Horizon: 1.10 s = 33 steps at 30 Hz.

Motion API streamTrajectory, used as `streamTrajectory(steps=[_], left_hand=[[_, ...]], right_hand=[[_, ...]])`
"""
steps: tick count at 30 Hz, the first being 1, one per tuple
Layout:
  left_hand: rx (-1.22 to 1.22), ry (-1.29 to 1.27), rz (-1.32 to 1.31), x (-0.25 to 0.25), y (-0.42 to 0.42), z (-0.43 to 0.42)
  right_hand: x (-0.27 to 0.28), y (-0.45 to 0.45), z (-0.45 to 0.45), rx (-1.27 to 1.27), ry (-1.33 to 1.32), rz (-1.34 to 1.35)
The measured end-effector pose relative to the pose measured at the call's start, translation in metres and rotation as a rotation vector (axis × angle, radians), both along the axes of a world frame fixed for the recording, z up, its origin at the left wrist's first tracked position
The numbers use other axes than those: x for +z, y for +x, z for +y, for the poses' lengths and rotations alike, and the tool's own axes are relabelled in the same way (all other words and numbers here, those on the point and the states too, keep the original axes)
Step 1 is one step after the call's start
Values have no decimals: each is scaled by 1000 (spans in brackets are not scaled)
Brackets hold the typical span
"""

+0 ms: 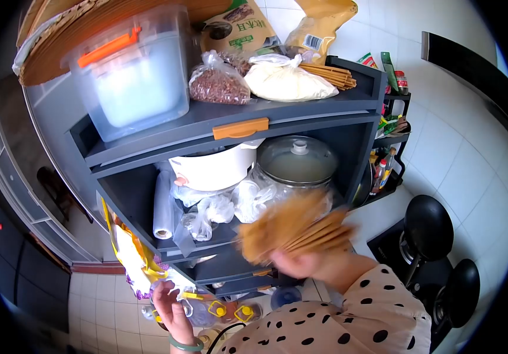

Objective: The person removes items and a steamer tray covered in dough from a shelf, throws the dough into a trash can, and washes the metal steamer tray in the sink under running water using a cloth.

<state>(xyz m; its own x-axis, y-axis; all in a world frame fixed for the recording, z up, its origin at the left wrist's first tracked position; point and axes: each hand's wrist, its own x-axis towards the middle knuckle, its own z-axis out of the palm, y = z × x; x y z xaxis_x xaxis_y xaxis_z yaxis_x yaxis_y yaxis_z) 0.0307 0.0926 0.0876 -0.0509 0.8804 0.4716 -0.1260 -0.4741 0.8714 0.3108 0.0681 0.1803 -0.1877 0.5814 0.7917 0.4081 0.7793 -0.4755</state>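
My right hand (295,262) grips a blurred brown bundle of flat, fanned strips (295,230), whose kind I cannot make out. It is in front of the open middle compartment of a dark grey cabinet (230,168). My left hand (172,312) is low on the left with its fingers apart and nothing in it, a green bangle (186,345) on the wrist. Behind the bundle, a white pot (212,168), a glass-lidded pan (297,160) and knotted clear plastic bags (212,212) fill the compartment, beside a roll of plastic film (163,206).
On the cabinet top stand a clear bin with an orange latch (130,76), a bag of reddish grains (218,82), a bag of white powder (289,79) and brown sticks (333,75). Yellow-capped bottles (218,310) stand below. Two black pans (428,227) sit on the stove at right.
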Motion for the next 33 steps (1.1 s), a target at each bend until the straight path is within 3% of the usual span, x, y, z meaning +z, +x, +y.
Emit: streamTrajectory(steps=[1, 2, 5, 7, 8, 11, 12, 15, 18, 21, 23, 25, 26, 27, 28, 29, 30, 33], left_hand=[[-2, -16, -6, -6, -3, 2], [-3, -35, -12, -15, -7, 5], [-15, -86, -14, -25, -11, 8], [-59, -78, -31, -35, -12, 10], [-83, -118, -51, -31, -10, 8], [-136, -188, -33, -38, -10, 8], [-153, -190, -17, -38, -8, 7], [-208, -271, 11, -39, -6, 2], [-219, -305, 113, -41, -5, -2], [-229, -333, 93, -54, -10, -1], [-201, -298, 128, -63, -13, 1], [-189, -284, 138, -67, -14, 2], [-193, -290, 134, -67, -13, 2], [-197, -298, 134, -67, -14, 1], [-215, -315, 121, -64, -14, -1], [-234, -329, 111, -60, -13, -2], [-252, -338, 102, -57, -12, -3], [-229, -311, 146, -57, -14, -5]], right_hand=[[18, 17, -9, -141, 34, -8], [35, 28, -17, -300, 17, 190], [120, 69, -11, -945, 365, -52], [165, 96, 0, -1218, 358, -165], [188, 121, 13, -1305, 394, -254], [240, 80, 23, -1392, 192, -291], [261, 113, 47, -1442, 155, -310], [284, 233, 124, -1381, -285, -640], [261, 199, 119, -1454, -429, -552], [252, 146, 87, -1305, 158, -478], [260, 196, 84, -875, 420, -456], [216, 114, 34, -801, 368, -424], [186, 78, 19, -629, 186, -276], [156, 54, 18, -315, 51, -332], [134, 28, 18, -339, -252, -355], [122, 21, 32, -273, -250, -713], [100, 16, 49, -234, -186, -784], [63, 7, 115, -331, 91, -649]])
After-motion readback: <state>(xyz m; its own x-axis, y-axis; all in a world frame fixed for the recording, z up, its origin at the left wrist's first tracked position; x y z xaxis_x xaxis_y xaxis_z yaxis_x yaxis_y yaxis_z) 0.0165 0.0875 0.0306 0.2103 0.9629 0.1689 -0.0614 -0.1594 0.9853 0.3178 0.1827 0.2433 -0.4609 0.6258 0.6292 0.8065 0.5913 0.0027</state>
